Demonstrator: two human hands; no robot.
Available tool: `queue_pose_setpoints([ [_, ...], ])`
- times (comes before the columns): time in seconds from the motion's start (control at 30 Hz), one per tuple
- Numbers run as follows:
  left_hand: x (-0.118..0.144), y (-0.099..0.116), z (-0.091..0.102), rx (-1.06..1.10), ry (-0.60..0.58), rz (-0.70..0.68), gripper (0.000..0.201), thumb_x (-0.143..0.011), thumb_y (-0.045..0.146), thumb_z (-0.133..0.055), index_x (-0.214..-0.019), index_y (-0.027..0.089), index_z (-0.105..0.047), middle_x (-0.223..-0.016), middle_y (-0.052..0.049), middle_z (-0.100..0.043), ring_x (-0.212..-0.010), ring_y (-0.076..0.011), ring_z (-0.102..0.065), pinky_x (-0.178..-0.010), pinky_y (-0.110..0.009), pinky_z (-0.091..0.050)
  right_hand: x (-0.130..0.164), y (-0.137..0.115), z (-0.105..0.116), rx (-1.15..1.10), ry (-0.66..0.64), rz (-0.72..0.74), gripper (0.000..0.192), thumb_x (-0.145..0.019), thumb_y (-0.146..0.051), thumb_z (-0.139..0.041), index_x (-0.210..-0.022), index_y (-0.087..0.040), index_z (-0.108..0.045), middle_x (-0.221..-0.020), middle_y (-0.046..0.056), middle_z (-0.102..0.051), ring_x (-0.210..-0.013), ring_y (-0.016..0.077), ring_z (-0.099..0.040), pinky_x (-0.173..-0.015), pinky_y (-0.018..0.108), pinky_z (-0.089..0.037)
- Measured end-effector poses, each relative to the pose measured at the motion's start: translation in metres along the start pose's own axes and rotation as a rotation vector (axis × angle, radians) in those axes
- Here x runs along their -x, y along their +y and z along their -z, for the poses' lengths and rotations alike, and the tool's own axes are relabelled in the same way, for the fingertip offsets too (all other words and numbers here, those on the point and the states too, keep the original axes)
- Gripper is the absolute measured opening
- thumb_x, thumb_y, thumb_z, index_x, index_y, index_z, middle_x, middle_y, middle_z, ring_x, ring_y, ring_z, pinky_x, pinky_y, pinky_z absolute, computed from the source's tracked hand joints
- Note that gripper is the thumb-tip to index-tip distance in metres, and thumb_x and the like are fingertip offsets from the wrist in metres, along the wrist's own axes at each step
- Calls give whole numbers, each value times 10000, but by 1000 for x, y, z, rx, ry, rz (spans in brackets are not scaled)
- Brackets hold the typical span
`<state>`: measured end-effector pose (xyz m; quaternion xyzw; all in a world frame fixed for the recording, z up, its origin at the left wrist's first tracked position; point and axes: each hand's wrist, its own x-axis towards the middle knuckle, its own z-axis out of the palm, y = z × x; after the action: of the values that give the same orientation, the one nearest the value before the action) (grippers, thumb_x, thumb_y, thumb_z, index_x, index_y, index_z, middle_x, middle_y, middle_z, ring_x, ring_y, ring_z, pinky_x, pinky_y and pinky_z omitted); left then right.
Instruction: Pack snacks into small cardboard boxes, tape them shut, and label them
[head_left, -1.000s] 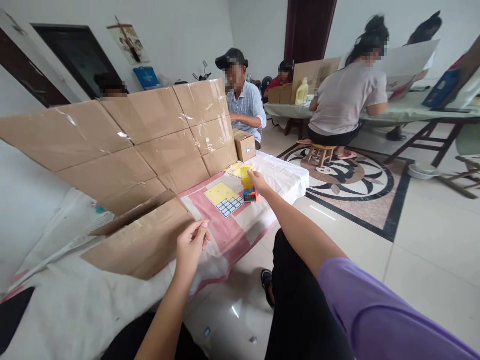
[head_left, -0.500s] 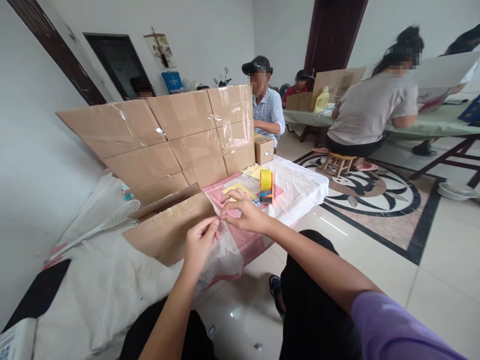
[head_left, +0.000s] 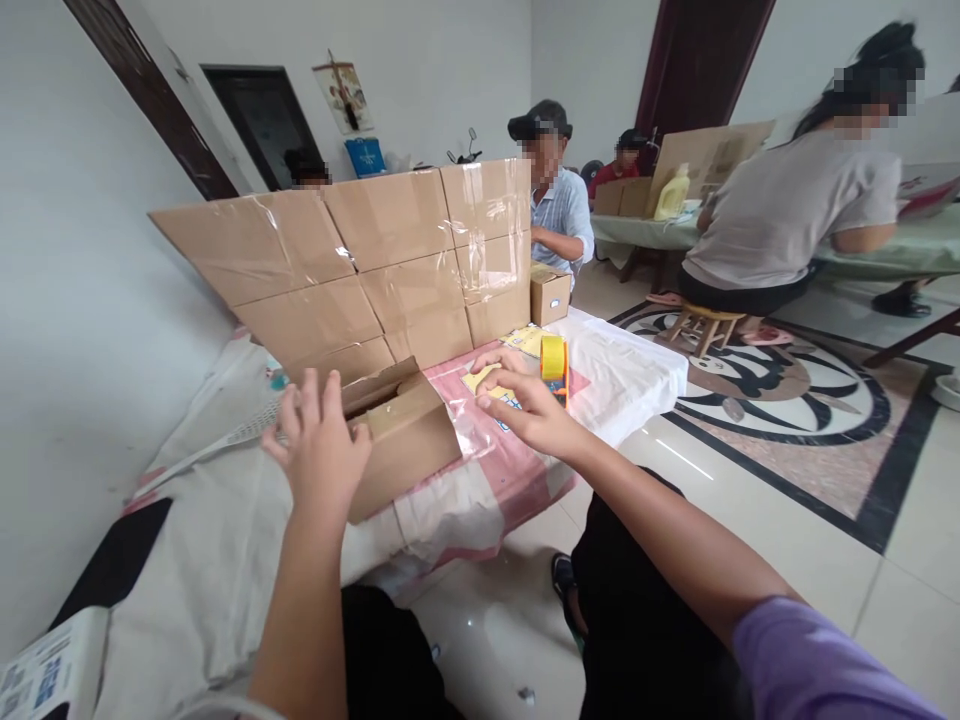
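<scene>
A small cardboard box (head_left: 409, 450) with its top open lies at the near side of the table. My left hand (head_left: 319, 445), fingers spread, is at the box's left end; whether it touches the cardboard I cannot tell. To the right of the box hovers my right hand (head_left: 529, 405), its fingers bent and apart with nothing visible in them. A shiny clear strip, seemingly tape (head_left: 471, 432), sticks out from the box's right end, below that hand. Just behind the right hand stands a tape dispenser (head_left: 553, 360) with a yellow roll.
A tall wall of taped cardboard (head_left: 420, 255) stands behind the box. A closed carton (head_left: 551, 295) sits at its right end. On the left lies a white perforated ladle (head_left: 232, 432). Across the table sits a person in a cap (head_left: 559, 205); another person (head_left: 802, 210) sits farther right.
My hands, fingertips together before, have parted. The left moved left to the box's end and spread its fingers. The box looks turned and squared up, and the view has shifted a little left.
</scene>
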<state>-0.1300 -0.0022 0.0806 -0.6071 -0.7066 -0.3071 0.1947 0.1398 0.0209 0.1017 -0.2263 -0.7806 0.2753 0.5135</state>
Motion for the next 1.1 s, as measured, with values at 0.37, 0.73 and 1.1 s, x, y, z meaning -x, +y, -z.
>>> queue_pose_setpoints([
  [0.37,17,-18,-21,68,-194,-205,446,-964,419,-461,-1227,156,-707,-1327,-158,-663,-1212,-344,-612,-1046,-500,-423,-54,17,-49,-527,-50,-179,347,-921,-501,-532,-738,-207,-557,-1227,84,-593,-1214,251,-532,-993,422,-427],
  [0.73,18,-17,-19,-8,-242,-234,487,-986,428,-476,-1391,184,-594,-1379,-152,-628,-1298,-345,-560,-1068,-524,-432,-89,91,-95,438,-295,-295,107,-864,-248,-581,-883,-196,-673,-1296,81,-546,-1248,294,-401,-1024,498,-304],
  [1.1,21,-14,-19,-5,-283,-359,386,-1015,331,-453,-1357,316,-629,-1499,-103,-537,-1419,-346,-446,-1119,-613,-354,-78,106,-86,267,-37,-478,995,-759,-474,-744,-1580,-214,-245,-1613,180,-287,-1441,369,-344,-1167,558,-273],
])
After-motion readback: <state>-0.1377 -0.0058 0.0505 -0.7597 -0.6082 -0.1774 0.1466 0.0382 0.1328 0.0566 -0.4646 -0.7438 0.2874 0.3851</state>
